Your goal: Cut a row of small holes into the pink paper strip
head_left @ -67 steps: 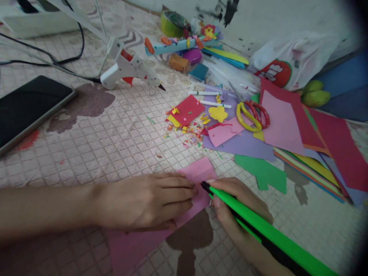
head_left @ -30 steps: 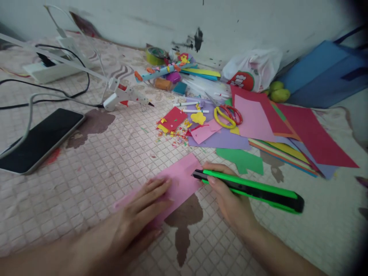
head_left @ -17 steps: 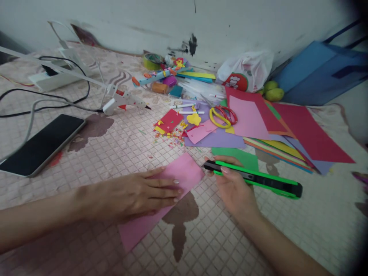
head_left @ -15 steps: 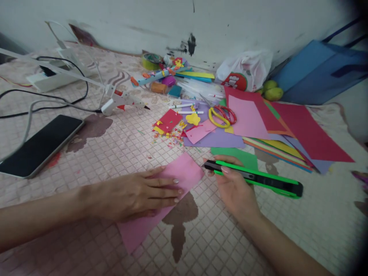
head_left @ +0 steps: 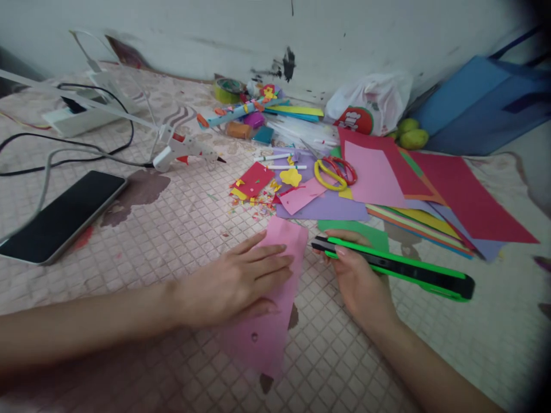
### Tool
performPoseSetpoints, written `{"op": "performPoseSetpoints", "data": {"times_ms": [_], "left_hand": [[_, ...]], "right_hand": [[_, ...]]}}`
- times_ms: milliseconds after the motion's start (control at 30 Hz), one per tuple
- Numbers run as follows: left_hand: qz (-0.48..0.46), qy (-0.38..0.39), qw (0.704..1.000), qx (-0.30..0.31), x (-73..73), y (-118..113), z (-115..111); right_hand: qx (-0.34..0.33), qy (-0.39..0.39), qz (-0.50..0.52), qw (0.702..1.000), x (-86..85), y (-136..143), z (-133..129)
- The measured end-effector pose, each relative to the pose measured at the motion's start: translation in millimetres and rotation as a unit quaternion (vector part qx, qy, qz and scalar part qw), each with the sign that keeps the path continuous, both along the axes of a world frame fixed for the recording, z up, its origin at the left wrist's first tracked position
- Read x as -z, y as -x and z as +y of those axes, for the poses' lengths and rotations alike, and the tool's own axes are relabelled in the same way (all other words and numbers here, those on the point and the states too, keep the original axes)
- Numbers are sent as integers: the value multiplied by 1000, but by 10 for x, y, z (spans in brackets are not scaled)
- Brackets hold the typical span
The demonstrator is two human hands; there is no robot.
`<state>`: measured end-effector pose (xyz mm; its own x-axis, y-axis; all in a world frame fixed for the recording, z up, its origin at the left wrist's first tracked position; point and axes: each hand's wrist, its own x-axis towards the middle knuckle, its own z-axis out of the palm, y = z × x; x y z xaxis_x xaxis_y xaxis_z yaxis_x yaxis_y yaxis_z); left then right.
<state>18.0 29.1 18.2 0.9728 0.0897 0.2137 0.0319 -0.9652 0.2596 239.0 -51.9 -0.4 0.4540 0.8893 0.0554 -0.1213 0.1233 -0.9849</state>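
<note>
A pink strip of paper (head_left: 269,338) lies on the quilted tablecloth, its far end pointing away from me. My left hand (head_left: 241,281) rests flat on it, fingers spread towards the right. My right hand (head_left: 361,275) is closed around a green and black box cutter (head_left: 413,268), its black tip pointing left, just beside the paper's far right edge. Whether any blade sticks out of the tip is too blurred to tell. Beyond the right hand a piece of green paper (head_left: 353,229) lies partly hidden.
A glue gun (head_left: 183,150) and a phone (head_left: 64,215) lie on the left. Scissors (head_left: 333,175), paper scraps and markers sit ahead. Coloured sheets (head_left: 477,195) are piled at right, before a blue bag (head_left: 482,109) and a plastic bag (head_left: 372,106). A power strip (head_left: 81,115) stands back left.
The pink paper has turned, so it now runs more nearly straight away from me. My left hand has shifted right with it. The box cutter has moved slightly right.
</note>
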Motion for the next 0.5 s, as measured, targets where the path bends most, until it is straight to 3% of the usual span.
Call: {"op": "performPoseSetpoints", "data": {"times_ms": [100, 200, 367, 500], "left_hand": [[44, 17, 995, 92, -77, 89, 146], [96, 14, 987, 131, -90, 133, 184], [77, -8, 990, 115, -41, 144, 88], [3, -55, 996, 68, 93, 111, -125]], "right_hand": [[-8, 2, -33, 999, 38, -3, -16], [-21, 12, -76, 997, 83, -8, -21], [-53, 27, -103, 993, 149, 1, -9], [-86, 32, -82, 992, 141, 29, 40]]}}
